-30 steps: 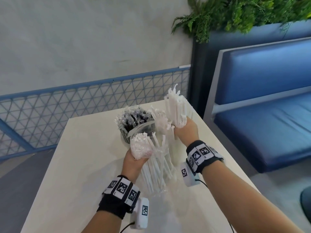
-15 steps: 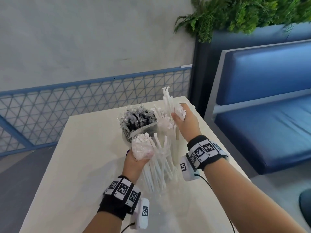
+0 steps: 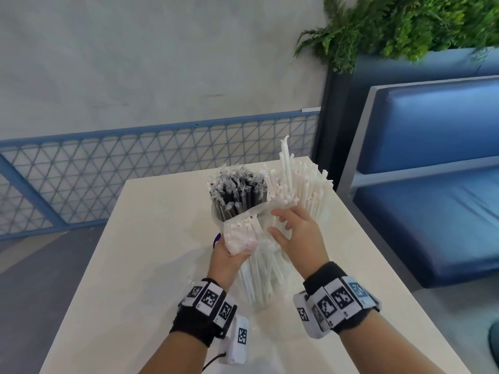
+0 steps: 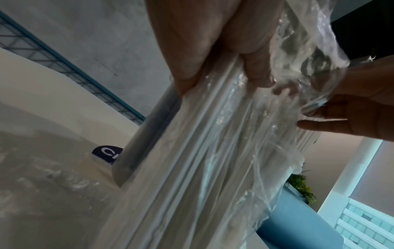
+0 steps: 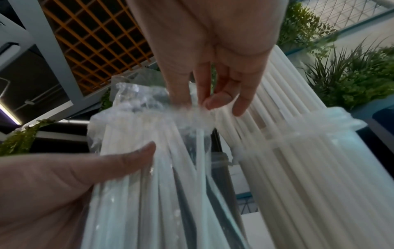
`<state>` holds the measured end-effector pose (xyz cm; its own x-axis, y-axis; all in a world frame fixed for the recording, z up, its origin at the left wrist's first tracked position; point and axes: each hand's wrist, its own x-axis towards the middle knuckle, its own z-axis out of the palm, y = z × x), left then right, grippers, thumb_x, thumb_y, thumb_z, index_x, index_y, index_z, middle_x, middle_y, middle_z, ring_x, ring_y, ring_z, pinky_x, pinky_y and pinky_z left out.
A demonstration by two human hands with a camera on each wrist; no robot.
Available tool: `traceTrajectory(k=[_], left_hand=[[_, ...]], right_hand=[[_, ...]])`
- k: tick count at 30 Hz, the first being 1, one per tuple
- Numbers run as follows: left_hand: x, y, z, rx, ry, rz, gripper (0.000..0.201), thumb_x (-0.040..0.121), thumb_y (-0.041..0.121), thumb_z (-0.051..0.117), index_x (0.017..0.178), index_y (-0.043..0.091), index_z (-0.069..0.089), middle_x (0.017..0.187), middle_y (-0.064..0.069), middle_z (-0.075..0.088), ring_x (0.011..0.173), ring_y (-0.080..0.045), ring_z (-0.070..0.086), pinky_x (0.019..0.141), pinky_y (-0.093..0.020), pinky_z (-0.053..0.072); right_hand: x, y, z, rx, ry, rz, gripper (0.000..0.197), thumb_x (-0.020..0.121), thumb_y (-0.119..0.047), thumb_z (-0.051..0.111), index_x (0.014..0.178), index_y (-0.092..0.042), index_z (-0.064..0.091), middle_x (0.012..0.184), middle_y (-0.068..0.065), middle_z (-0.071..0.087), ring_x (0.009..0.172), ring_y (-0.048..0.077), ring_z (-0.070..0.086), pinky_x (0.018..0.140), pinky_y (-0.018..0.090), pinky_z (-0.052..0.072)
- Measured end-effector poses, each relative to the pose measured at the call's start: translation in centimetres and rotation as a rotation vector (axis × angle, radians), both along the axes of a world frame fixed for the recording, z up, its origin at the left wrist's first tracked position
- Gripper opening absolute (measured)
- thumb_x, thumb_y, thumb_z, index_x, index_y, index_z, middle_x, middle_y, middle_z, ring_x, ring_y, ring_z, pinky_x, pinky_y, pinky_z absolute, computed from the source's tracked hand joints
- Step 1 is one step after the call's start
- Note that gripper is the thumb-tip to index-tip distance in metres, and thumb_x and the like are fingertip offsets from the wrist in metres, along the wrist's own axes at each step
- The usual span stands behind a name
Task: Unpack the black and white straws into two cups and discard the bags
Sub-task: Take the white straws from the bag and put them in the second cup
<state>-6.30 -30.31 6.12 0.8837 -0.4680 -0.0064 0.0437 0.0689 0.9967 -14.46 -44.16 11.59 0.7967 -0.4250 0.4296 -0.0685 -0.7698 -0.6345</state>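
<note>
Right hand lower, at bag

Two hands: left hand gripping one clear bag of white straws; right hand at the bag's mouth. Beyond the grip, two cups: one cup of black straws, one cup of white straws. Individual straws too many to count. One table.
</note>
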Motion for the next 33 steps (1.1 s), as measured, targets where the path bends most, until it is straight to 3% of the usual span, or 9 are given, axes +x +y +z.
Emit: traceTrajectory(k=[4, 11, 15, 20, 23, 26, 28, 31, 33], left_hand=[[0.3, 0.1, -0.2, -0.028, 0.031, -0.072, 0.063, 0.061, 0.014, 0.083, 0.117, 0.002, 0.057, 0.101, -0.006, 0.069, 0.096, -0.018, 0.065, 0.077, -0.021, 0.054], [0.7, 0.8, 0.6, 0.055, -0.057, -0.210, 0.075, 0.048, 0.030, 0.081, 0.114, 0.001, 0.060, 0.105, -0.016, 0.068, 0.099, -0.024, 0.065, 0.082, -0.032, 0.054], [0.6, 1.1, 1.1, 0.113, -0.120, -0.297, 0.072, 0.053, 0.006, 0.085, 0.119, 0.006, 0.056, 0.107, -0.009, 0.068, 0.102, -0.016, 0.065, 0.078, -0.024, 0.053], [0.9, 1.2, 1.8, 0.295, -0.245, -0.325, 0.055, 0.059, -0.005, 0.083, 0.098, 0.023, 0.054, 0.091, 0.013, 0.060, 0.087, 0.003, 0.058, 0.072, -0.013, 0.050], [0.9, 1.0, 2.0, 0.456, -0.376, -0.362, 0.048, 0.064, 0.003, 0.082, 0.084, 0.030, 0.047, 0.080, 0.021, 0.050, 0.072, 0.014, 0.049, 0.069, -0.004, 0.045], [0.7, 1.0, 2.0, 0.488, -0.385, -0.415, 0.054, 0.063, 0.006, 0.083, 0.088, 0.035, 0.045, 0.086, 0.025, 0.048, 0.083, 0.009, 0.049, 0.069, 0.005, 0.037], [0.7, 1.0, 1.9, 0.508, -0.395, -0.458, 0.057, 0.064, 0.010, 0.084, 0.106, 0.029, 0.052, 0.097, 0.021, 0.053, 0.096, 0.002, 0.052, 0.082, -0.002, 0.039], [0.5, 0.8, 2.0, 0.536, -0.319, -0.480, 0.066, 0.068, 0.007, 0.081, 0.126, 0.007, 0.049, 0.121, -0.001, 0.055, 0.114, -0.012, 0.051, 0.099, -0.022, 0.041], [0.5, 0.7, 1.7, 0.526, -0.340, -0.479, 0.067, 0.068, 0.008, 0.081, 0.127, 0.008, 0.050, 0.122, 0.000, 0.055, 0.112, -0.009, 0.052, 0.097, -0.018, 0.042]], right_hand=[[0.2, 0.1, 0.5, -0.022, 0.235, 0.053, 0.037, 0.078, -0.015, 0.071, 0.114, -0.013, 0.062, 0.103, 0.000, 0.054, 0.087, 0.011, 0.046, 0.081, 0.016, 0.037], [0.4, 1.7, 1.1, -0.051, 0.250, 0.268, 0.048, 0.079, -0.021, 0.070, 0.123, -0.009, 0.056, 0.126, 0.006, 0.056, 0.118, 0.019, 0.048, 0.091, 0.009, 0.024], [1.1, 2.5, 0.3, -0.011, 0.172, 0.274, 0.059, 0.070, -0.022, 0.076, 0.123, -0.007, 0.056, 0.123, 0.008, 0.057, 0.113, 0.017, 0.048, 0.102, 0.025, 0.036], [1.1, 3.9, -1.4, 0.231, 0.167, 0.241, 0.065, 0.071, -0.039, 0.067, 0.127, -0.009, 0.052, 0.125, 0.008, 0.055, 0.112, 0.014, 0.051, 0.101, 0.024, 0.039], [1.0, 4.1, -1.8, 0.348, 0.185, 0.229, 0.074, 0.065, -0.054, 0.058, 0.127, -0.014, 0.053, 0.119, 0.006, 0.064, 0.109, 0.017, 0.059, 0.098, 0.032, 0.046], [1.2, 3.8, -1.5, 0.418, 0.194, 0.243, 0.076, 0.059, -0.053, 0.068, 0.123, -0.015, 0.054, 0.117, 0.002, 0.062, 0.107, 0.015, 0.057, 0.094, 0.028, 0.046], [1.6, 3.8, -1.7, 0.408, 0.250, 0.215, 0.068, 0.061, -0.041, 0.078, 0.119, -0.014, 0.054, 0.106, -0.002, 0.061, 0.097, 0.012, 0.056, 0.086, 0.020, 0.045], [2.1, 4.9, -2.0, 0.484, 0.181, -0.004, 0.022, 0.074, -0.021, 0.073, 0.083, -0.020, 0.053, 0.073, -0.013, 0.050, 0.080, 0.008, 0.051, 0.062, 0.006, 0.037], [2.1, 5.3, -2.6, 0.478, 0.122, -0.065, 0.024, 0.074, -0.028, 0.072, 0.073, -0.023, 0.048, 0.069, -0.013, 0.049, 0.075, 0.007, 0.051, 0.060, 0.008, 0.037]])
